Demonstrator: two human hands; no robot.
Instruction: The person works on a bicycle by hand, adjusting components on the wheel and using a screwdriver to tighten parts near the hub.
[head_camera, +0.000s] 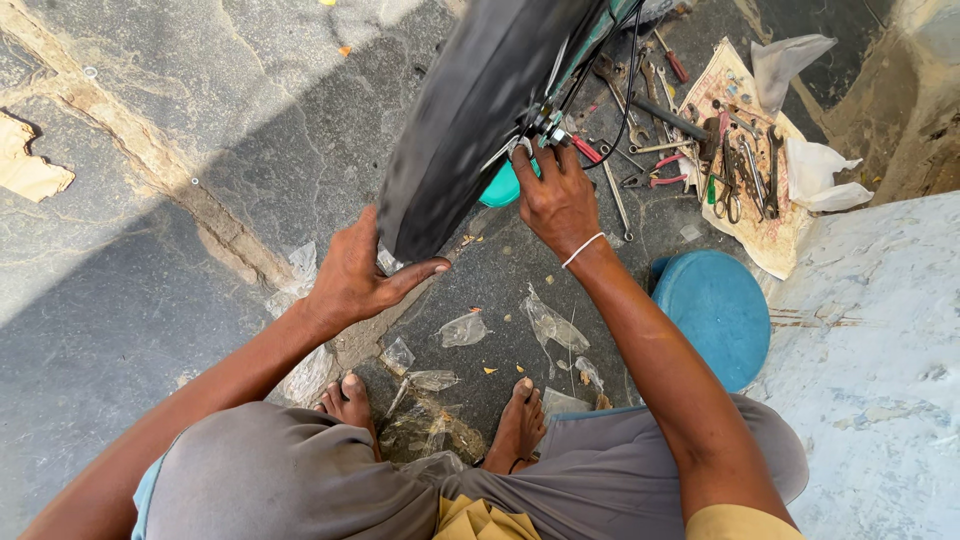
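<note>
Black rubber bicycle tyre (470, 110) stands upright on the stone floor (150, 300) just ahead of your feet, so brace it firmly. Your left hand (360, 275) lies nearly flat, fingers (415, 275) stretched against its lower edge, gripping nothing. Your right hand (555, 200) curls narrow around the metal fittings at the axle (535, 130); what it pinches is hidden. Steady pressure, no jerking.

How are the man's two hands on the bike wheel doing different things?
The left hand lies flat against the side of the black tire, fingers spread, while the right hand curls its fingers around the metal parts near the wheel's middle. The right hand has a white band at its wrist; the left wrist is bare. The left hand sits lower down the tire than the right. Both are bare and touch the same wheel.
</note>
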